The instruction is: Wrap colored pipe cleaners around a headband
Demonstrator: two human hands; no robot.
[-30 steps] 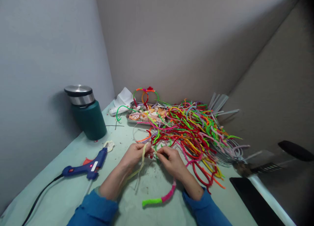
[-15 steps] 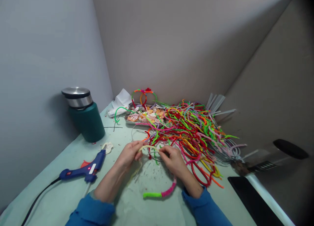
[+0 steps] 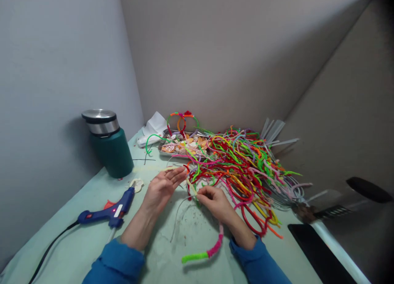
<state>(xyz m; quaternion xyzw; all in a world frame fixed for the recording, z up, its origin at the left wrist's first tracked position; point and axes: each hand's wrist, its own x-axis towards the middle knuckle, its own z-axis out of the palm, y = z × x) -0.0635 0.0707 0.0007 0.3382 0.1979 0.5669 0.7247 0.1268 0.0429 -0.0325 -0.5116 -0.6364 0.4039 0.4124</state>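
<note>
My right hand (image 3: 215,200) pinches a thin grey wire (image 3: 177,218) together with one end of a pale yellow pipe cleaner (image 3: 191,186). From that pinch the pipe cleaner runs up to my left hand (image 3: 163,189), whose long fingers are fairly straight and close together around it; the thumb is hidden. Its blurred tail sticks out to the left beyond my left hand. Below my right hand hangs a curved piece wrapped in green, magenta and pink pipe cleaner (image 3: 214,248). The wire's bare end curves down between my hands.
A large tangle of coloured pipe cleaners (image 3: 243,165) covers the right rear. Behind my hands sits a metal tray (image 3: 168,154) of shells and small pieces. A blue glue gun (image 3: 106,216), its light red, and a green flask (image 3: 112,152) stand left. A black flat object (image 3: 317,251) lies right.
My left hand has turned and its fingers have straightened, raising the pale yellow pipe cleaner. Its tail has swung from below the hand to the upper left. My right hand keeps its pinch.
</note>
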